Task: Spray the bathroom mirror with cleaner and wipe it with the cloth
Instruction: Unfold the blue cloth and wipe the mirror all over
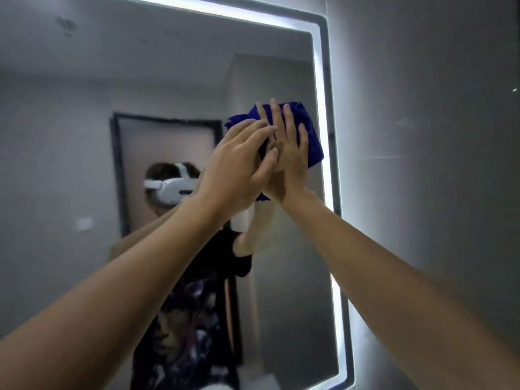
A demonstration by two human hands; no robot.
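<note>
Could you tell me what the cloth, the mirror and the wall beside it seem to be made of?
Cloth: soft deep-blue fabric, perhaps microfibre; it bunches in folds under the right hand and left hand.
Mirror: smooth glossy glass that reflects the room, with a lit frosted strip along its edge.
Wall: grey, smooth, faintly sheened; possibly tile or stone, unclear.

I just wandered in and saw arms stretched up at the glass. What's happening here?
A person is wiping a wall-mounted bathroom mirror with a lit white border. Both hands press a crumpled dark blue cloth flat against the glass near its right edge: the right hand lies with fingers spread on the cloth, and the left hand rests partly over it. No spray bottle is in view.
</note>
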